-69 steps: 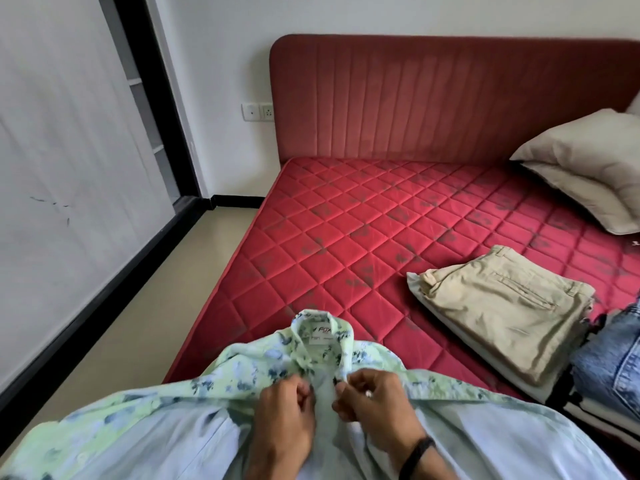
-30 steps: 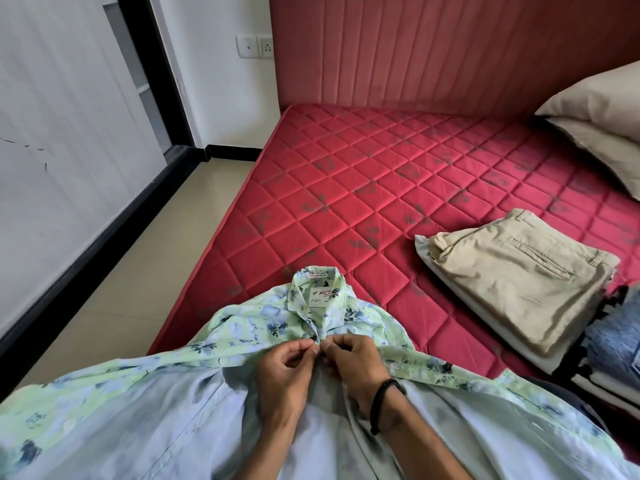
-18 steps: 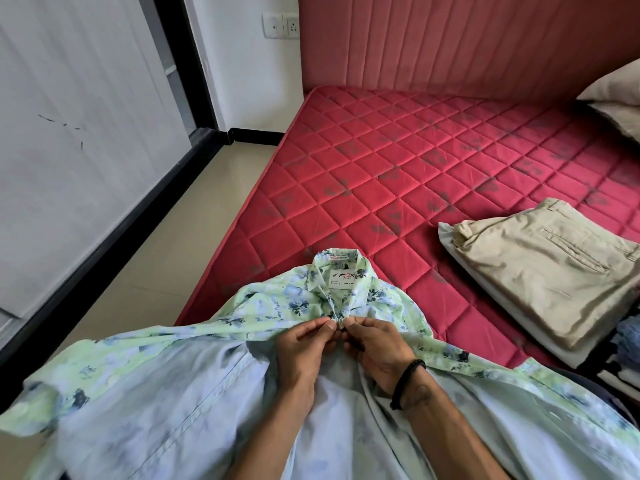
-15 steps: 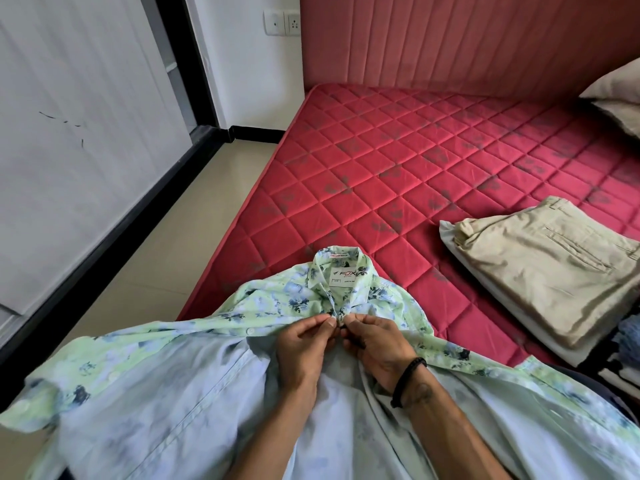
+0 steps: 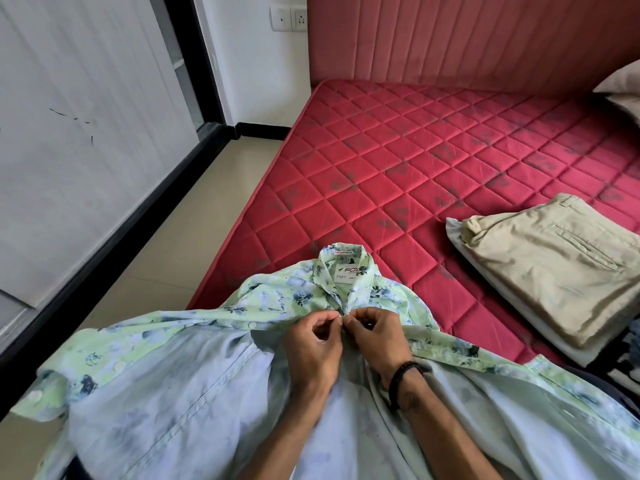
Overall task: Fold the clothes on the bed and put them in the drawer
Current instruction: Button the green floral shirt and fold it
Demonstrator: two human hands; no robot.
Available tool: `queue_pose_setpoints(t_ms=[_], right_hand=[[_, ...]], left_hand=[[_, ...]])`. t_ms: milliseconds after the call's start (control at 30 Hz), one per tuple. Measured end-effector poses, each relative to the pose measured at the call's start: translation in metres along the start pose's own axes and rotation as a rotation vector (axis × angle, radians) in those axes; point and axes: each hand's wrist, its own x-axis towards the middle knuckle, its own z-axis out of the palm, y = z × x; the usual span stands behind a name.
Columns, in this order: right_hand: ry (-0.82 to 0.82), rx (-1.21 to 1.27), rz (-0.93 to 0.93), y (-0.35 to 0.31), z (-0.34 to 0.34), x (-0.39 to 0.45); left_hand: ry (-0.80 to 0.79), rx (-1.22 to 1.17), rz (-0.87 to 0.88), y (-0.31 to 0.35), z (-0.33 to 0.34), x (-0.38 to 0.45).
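Observation:
A pale green shirt with a blue flower print [image 5: 194,386] lies spread open at the near edge of the red quilted bed [image 5: 398,174], collar away from me, its pale inside facing up. My left hand [image 5: 313,348] and my right hand [image 5: 375,336] meet just below the collar. Each pinches one front edge of the shirt at the top button. My right wrist wears a black band. Folded beige trousers [image 5: 550,261] lie on top of a folded pale garment at the right of the bed.
A grey pillow [image 5: 620,88] leans at the red padded headboard [image 5: 450,36], far right. Dark folded clothes [image 5: 627,355] show at the right edge. A beige floor strip [image 5: 194,216] runs left of the bed, beside a white sliding door with a black frame [image 5: 79,133].
The view has swung down and left, closer to the shirt. Both hands stay together below the collar, still pinching the shirt's front edges.

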Motion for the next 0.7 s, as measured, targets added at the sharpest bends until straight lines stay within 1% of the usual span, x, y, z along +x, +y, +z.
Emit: queue_pose_setpoints(t_ms=[100,167,333,533,633,700], right_hand=[[-0.017,-0.096,-0.007,0.002,-0.001,0.001],[-0.028,-0.113,-0.015,0.002,-0.002,0.001],[-0.022,-0.051,-0.036,0.001,-0.002,-0.002],[-0.026,0.078,-0.050,-0.002,-0.002,-0.008],[-0.064,0.081,-0.032,0.000,-0.002,-0.007],[-0.076,0.055,-0.042,0.002,-0.003,-0.005]], left_hand=[[-0.056,-0.041,-0.038,-0.006,-0.001,0.003],[-0.091,-0.045,-0.050,-0.010,-0.002,0.005],[-0.121,-0.059,-0.073,-0.015,-0.005,0.009],[-0.085,-0.215,-0.224,-0.019,-0.005,0.010],[-0.085,-0.262,-0.279,-0.021,-0.006,0.011],[-0.104,-0.247,-0.264,-0.023,-0.006,0.011]])
